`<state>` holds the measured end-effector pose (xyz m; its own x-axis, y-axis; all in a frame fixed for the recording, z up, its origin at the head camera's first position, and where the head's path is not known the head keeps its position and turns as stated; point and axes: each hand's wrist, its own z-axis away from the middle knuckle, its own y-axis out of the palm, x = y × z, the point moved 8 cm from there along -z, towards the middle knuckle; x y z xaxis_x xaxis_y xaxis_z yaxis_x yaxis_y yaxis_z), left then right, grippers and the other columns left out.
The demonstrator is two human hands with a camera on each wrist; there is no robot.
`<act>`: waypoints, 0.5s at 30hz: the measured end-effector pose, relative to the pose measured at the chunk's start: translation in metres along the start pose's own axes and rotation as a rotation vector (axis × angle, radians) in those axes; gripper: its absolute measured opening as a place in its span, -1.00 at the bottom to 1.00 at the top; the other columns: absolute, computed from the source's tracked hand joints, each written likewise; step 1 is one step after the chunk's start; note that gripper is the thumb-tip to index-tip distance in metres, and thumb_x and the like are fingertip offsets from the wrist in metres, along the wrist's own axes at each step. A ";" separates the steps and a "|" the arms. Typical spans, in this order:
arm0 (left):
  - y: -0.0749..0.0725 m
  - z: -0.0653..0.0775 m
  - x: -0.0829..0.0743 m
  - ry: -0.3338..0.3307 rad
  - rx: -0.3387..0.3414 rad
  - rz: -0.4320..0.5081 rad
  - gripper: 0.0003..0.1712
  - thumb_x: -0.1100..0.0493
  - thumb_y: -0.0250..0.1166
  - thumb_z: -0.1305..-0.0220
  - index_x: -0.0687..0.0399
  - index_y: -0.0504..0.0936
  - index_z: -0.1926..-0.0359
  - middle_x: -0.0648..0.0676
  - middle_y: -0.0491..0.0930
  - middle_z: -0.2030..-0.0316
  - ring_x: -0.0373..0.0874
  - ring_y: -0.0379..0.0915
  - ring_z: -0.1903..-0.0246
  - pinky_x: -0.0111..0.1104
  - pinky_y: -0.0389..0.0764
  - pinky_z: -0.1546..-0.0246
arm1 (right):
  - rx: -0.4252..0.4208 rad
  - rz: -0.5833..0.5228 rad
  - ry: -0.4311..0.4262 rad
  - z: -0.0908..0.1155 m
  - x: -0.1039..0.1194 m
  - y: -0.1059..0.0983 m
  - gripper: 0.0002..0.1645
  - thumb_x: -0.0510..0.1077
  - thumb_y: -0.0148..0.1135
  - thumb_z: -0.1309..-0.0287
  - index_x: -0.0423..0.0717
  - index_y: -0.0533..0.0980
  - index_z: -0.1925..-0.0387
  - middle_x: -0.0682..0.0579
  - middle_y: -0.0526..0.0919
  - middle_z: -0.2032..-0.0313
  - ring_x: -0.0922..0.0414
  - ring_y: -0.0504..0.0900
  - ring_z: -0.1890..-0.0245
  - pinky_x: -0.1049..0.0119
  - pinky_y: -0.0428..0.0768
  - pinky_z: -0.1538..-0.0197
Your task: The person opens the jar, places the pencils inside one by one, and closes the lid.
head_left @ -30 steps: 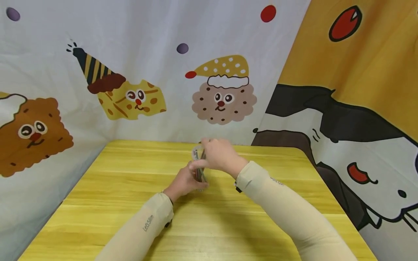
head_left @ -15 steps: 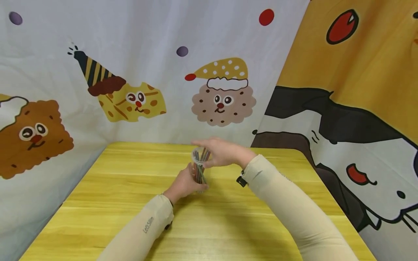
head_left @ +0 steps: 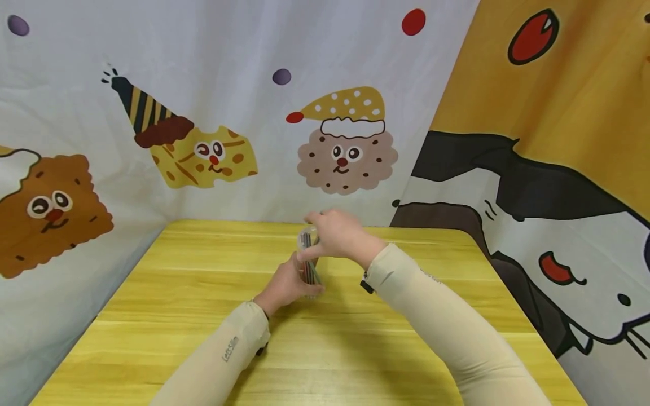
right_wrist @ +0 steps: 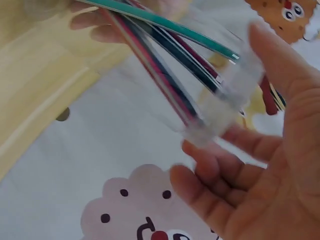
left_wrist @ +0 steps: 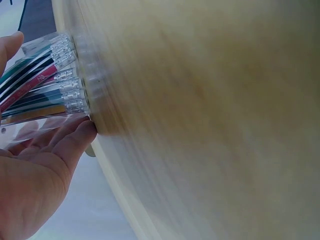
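A clear plastic jar [left_wrist: 40, 126] stands near the far middle of the table, tilted slightly if at all. Inside it are several pencils [left_wrist: 31, 89] in green, red, blue and orange, their silvery ferrule ends at the bottom. My left hand [head_left: 286, 286] grips the jar low down, thumb on the near side and fingers around the far side. Up at the top, my right hand [head_left: 341, 238] holds the translucent lid [right_wrist: 225, 111] between thumb and fingers. In the head view this hand hides part of the rim.
The yellow wood-grain table [head_left: 203, 338] ends just behind the jar. A white curtain [head_left: 228, 56] with cartoon snacks hangs beyond that far edge, and an orange cartoon cloth [head_left: 472, 84] hangs at the right.
Half a second ago the right hand's fingers spread away from the lid; now they are back around it, turned leftward. The left hand and jar have stayed in place.
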<state>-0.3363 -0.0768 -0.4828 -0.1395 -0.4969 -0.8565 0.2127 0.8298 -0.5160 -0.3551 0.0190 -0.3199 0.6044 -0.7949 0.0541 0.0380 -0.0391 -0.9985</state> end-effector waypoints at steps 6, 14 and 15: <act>0.000 0.000 0.000 0.011 0.021 0.001 0.18 0.03 0.68 -0.17 0.06 0.15 -0.64 0.20 0.68 -0.15 0.02 0.69 -0.03 -0.09 0.76 -0.02 | -0.036 0.046 0.007 0.004 -0.004 0.001 0.18 0.71 0.22 -0.16 -0.01 0.42 -0.50 -0.13 0.65 -0.31 -0.12 0.64 -0.31 -0.09 0.69 -0.29; -0.001 0.000 0.000 -0.025 0.005 0.021 0.22 0.00 0.69 -0.14 0.23 0.13 -0.60 0.26 0.65 -0.18 0.05 0.70 -0.07 -0.04 0.76 -0.07 | 0.139 -0.217 -0.165 0.013 0.000 -0.003 0.12 0.12 0.55 -0.28 0.11 0.15 -0.69 0.02 0.36 -0.60 0.00 0.58 -0.38 0.00 0.52 -0.50; -0.001 0.000 0.000 -0.024 0.001 0.017 0.21 0.00 0.70 -0.13 0.24 0.15 -0.58 0.26 0.66 -0.15 0.04 0.71 -0.04 -0.06 0.76 -0.05 | 0.160 -0.222 -0.184 0.014 0.001 -0.003 0.11 0.04 0.54 -0.30 0.12 0.13 -0.70 0.03 0.39 -0.59 0.03 0.62 -0.32 0.03 0.55 -0.47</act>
<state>-0.3364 -0.0772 -0.4823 -0.1131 -0.4890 -0.8649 0.2163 0.8375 -0.5018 -0.3435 0.0268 -0.3167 0.7001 -0.6546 0.2852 0.3008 -0.0919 -0.9493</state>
